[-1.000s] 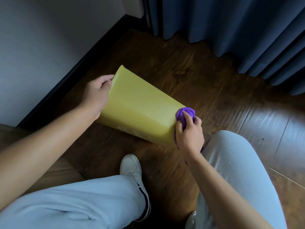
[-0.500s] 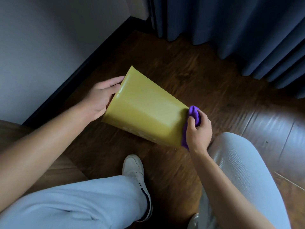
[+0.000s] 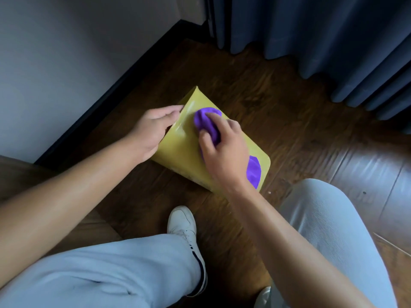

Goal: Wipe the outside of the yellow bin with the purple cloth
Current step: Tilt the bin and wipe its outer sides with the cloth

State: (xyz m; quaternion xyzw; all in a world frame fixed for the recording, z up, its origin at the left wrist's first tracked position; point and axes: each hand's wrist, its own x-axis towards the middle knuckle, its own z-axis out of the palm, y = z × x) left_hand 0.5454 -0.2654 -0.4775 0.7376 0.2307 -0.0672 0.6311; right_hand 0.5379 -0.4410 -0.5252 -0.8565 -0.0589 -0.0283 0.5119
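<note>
The yellow bin (image 3: pixel 180 152) lies tipped on its side on the wooden floor, one flat wall facing up. My left hand (image 3: pixel 153 127) grips its far-left edge and steadies it. My right hand (image 3: pixel 224 150) presses the bunched purple cloth (image 3: pixel 206 121) onto the upper wall, close to my left hand. A loose tail of the cloth hangs out under my right wrist near the bin's right end. The bin's opening is hidden from view.
A grey wall with a dark skirting board (image 3: pixel 106 96) runs along the left. Dark blue curtains (image 3: pixel 322 45) hang at the back and right. My two legs in light trousers and a white shoe (image 3: pixel 182 223) are just in front of the bin.
My right hand has slid the cloth from the bin's near-right end up across its top wall toward my left hand. The bin has turned slightly, and my left hand still holds it.
</note>
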